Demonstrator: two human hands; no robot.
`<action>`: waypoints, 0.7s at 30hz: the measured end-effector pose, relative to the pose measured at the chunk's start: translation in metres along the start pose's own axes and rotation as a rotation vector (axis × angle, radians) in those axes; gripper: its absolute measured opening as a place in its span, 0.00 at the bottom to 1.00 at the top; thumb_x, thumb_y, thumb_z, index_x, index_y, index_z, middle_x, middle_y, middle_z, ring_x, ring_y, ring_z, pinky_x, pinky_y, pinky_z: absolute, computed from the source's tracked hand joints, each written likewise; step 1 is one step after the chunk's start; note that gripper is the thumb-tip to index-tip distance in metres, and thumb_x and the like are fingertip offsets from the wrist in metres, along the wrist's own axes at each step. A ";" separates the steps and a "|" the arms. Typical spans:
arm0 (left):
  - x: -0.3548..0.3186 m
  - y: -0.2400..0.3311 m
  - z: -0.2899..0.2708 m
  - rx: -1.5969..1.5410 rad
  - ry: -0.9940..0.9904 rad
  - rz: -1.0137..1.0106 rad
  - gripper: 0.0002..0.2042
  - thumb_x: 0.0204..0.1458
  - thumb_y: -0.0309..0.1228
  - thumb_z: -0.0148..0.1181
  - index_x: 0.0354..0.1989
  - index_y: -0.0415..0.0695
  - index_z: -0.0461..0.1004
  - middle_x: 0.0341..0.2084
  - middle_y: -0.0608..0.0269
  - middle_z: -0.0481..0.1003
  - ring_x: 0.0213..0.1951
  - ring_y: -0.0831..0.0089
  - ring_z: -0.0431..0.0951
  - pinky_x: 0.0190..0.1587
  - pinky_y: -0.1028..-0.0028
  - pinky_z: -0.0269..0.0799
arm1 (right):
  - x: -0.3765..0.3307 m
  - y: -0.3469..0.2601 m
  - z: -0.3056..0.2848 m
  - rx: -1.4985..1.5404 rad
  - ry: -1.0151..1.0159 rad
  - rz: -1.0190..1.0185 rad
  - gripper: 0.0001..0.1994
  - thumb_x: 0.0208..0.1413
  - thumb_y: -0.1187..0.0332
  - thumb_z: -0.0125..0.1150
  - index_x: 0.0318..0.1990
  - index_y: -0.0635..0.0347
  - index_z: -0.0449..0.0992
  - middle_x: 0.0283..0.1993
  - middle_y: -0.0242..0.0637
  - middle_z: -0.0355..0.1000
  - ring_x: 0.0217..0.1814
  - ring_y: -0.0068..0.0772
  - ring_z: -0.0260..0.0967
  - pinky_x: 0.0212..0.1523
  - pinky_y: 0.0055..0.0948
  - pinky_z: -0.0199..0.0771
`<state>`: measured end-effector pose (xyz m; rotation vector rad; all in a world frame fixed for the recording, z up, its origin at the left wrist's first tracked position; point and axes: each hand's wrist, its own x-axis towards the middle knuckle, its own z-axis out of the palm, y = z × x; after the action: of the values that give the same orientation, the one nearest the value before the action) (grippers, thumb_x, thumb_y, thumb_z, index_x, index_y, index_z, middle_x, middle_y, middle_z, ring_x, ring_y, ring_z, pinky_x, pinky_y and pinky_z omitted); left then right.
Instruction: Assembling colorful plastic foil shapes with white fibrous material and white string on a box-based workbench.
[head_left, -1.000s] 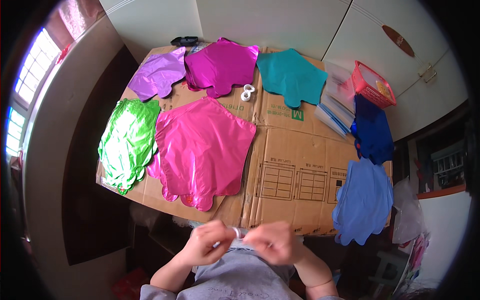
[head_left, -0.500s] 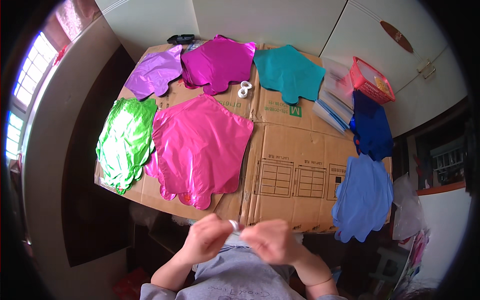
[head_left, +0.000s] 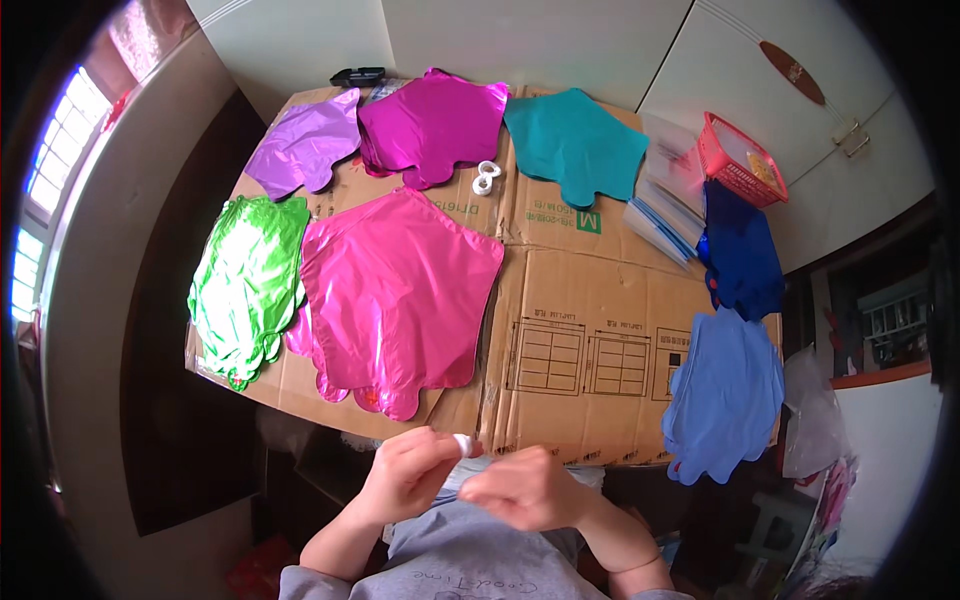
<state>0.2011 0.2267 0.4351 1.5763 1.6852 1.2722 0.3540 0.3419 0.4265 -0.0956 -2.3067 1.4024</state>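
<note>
My left hand [head_left: 402, 478] is raised over my lap, just in front of the cardboard's near edge. A white band, like tape or cord, wraps its outstretched index finger near the tip [head_left: 464, 445]; the other fingers are curled in, and what they may hold is hidden. Close by on the right, slightly lower, my right hand [head_left: 530, 488] has its fingers bent and pressed together. Anything between them is too small to make out. The hands are apart. Beyond them, a pink star-shaped foil balloon [head_left: 405, 295] lies flat on top of others on the cardboard [head_left: 575, 285].
Flat balloon piles ring the cardboard: green [head_left: 250, 285], lilac [head_left: 305, 145], magenta [head_left: 435, 125], teal [head_left: 578, 145], dark blue [head_left: 743, 250] and light blue [head_left: 725, 395]. Two white rings [head_left: 486, 178] lie near the back. A red basket [head_left: 740, 160] stands back right, beside clear plastic sleeves [head_left: 665, 225].
My right hand has shifted a little left and down, and its fingers now sit below the left fingertip. The left hand has barely moved, its wrapped fingertip showing more plainly.
</note>
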 end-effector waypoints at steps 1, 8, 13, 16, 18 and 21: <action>0.000 -0.002 -0.003 -0.080 -0.104 0.021 0.08 0.44 0.12 0.52 0.31 0.35 0.74 0.23 0.57 0.76 0.23 0.69 0.75 0.26 0.75 0.68 | 0.001 0.003 -0.008 0.028 0.067 0.037 0.05 0.45 0.75 0.59 0.32 0.56 0.74 0.22 0.35 0.70 0.22 0.34 0.70 0.23 0.32 0.70; -0.003 -0.008 0.006 -0.193 -0.024 -0.022 0.09 0.44 0.15 0.53 0.34 0.35 0.75 0.20 0.62 0.73 0.20 0.73 0.69 0.22 0.76 0.62 | -0.005 0.001 0.003 0.009 0.020 0.005 0.04 0.45 0.75 0.58 0.30 0.57 0.74 0.20 0.36 0.69 0.20 0.36 0.69 0.22 0.32 0.69; -0.009 -0.006 0.007 -0.651 -0.048 -0.153 0.09 0.42 0.15 0.55 0.32 0.36 0.76 0.19 0.61 0.73 0.19 0.74 0.69 0.22 0.76 0.63 | -0.002 0.004 0.001 -0.121 0.077 0.082 0.02 0.47 0.74 0.58 0.30 0.59 0.74 0.20 0.36 0.69 0.20 0.36 0.68 0.21 0.32 0.68; 0.001 0.001 0.004 -0.065 -0.014 -0.095 0.08 0.43 0.15 0.53 0.31 0.35 0.76 0.21 0.60 0.75 0.22 0.74 0.71 0.25 0.77 0.66 | -0.002 -0.002 -0.003 -0.086 0.108 0.107 0.02 0.47 0.74 0.59 0.29 0.59 0.74 0.20 0.35 0.69 0.20 0.36 0.69 0.21 0.32 0.68; -0.004 -0.005 0.004 -0.274 -0.195 -0.104 0.08 0.45 0.14 0.52 0.32 0.35 0.76 0.21 0.61 0.74 0.24 0.74 0.72 0.27 0.77 0.66 | 0.001 -0.005 -0.010 -0.015 0.187 0.145 0.02 0.46 0.73 0.60 0.29 0.58 0.74 0.19 0.35 0.69 0.20 0.35 0.69 0.20 0.33 0.68; -0.007 -0.003 0.014 -0.596 -0.011 -0.166 0.08 0.45 0.13 0.50 0.31 0.35 0.74 0.22 0.61 0.73 0.24 0.73 0.71 0.28 0.77 0.65 | -0.004 0.006 0.012 -0.107 0.171 0.058 0.02 0.46 0.72 0.61 0.27 0.58 0.74 0.18 0.33 0.68 0.19 0.33 0.67 0.20 0.30 0.66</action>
<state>0.2124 0.2248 0.4248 1.0634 1.2323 1.4921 0.3514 0.3335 0.4157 -0.3049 -2.2515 1.2463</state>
